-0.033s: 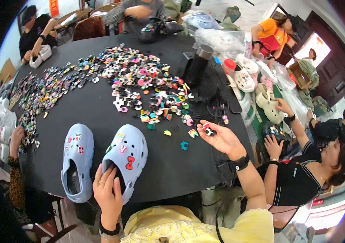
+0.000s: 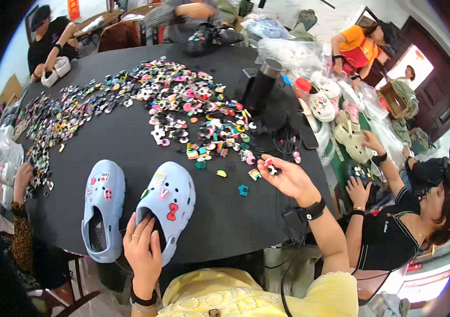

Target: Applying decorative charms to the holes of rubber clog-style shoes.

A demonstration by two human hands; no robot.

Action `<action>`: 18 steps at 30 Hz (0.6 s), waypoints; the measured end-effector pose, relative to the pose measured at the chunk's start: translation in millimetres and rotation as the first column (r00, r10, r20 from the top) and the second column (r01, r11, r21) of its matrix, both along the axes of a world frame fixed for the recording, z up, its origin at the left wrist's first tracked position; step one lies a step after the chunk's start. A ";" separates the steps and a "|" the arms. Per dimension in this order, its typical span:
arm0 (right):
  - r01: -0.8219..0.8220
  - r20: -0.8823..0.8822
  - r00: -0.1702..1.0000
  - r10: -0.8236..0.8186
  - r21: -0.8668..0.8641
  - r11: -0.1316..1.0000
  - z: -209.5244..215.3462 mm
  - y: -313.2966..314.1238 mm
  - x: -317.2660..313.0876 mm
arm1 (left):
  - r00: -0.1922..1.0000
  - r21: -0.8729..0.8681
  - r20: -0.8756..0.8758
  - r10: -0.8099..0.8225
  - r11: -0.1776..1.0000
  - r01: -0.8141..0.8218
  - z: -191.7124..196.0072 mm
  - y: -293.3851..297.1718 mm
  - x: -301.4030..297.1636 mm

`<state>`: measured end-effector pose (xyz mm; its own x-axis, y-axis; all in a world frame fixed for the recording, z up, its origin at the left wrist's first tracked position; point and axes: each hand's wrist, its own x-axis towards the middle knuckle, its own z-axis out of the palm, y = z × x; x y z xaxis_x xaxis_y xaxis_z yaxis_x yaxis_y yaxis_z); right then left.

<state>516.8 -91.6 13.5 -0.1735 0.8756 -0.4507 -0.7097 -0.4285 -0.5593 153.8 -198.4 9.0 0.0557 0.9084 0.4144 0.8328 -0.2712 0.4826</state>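
Two light blue clogs stand side by side on the black table, toes pointing away from me. My left hand (image 2: pixel 143 248) has its fingers inside the opening of the right-hand clog (image 2: pixel 174 185) and grips its side; the fingertips are hidden. That clog carries a rainbow charm, a pink letter charm and a red bow charm (image 2: pixel 172 212). The left-hand clog (image 2: pixel 103 195) has several small charms on its top. Palm up, my right hand (image 2: pixel 292 182) is closed around a few shoe charms (image 2: pixel 272 167), red, black and white, at its fingertips.
A long heap of charms (image 2: pixel 182 100) curves across the table (image 2: pixel 225 211). Loose charms, a teal one (image 2: pixel 243 190) among them, lie near my right hand. A black bottle (image 2: pixel 262 84) stands at back right. Other people handle shoes around the table; a green side table holds more clogs (image 2: pixel 349 137).
The whole view has shifted slightly, and the arm of the person across the table has moved to the right. My hands keep their hold on the clog and the charms.
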 end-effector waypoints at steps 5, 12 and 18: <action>-0.162 0.285 0.955 0.086 0.254 0.954 -26.9 78.1 -6.8 | 1.000 0.013 0.014 0.008 1.000 -0.008 -1.7 1.2 0.1; -0.247 0.812 0.541 -0.221 0.404 0.881 -14.7 127.4 -51.3 | 0.999 0.025 0.024 0.032 0.999 -0.033 -4.7 -0.2 -1.3; -0.731 0.904 -0.182 -0.387 0.139 0.669 -29.4 111.6 -82.5 | 0.998 0.027 0.046 0.049 0.998 -0.051 -5.3 0.9 -4.2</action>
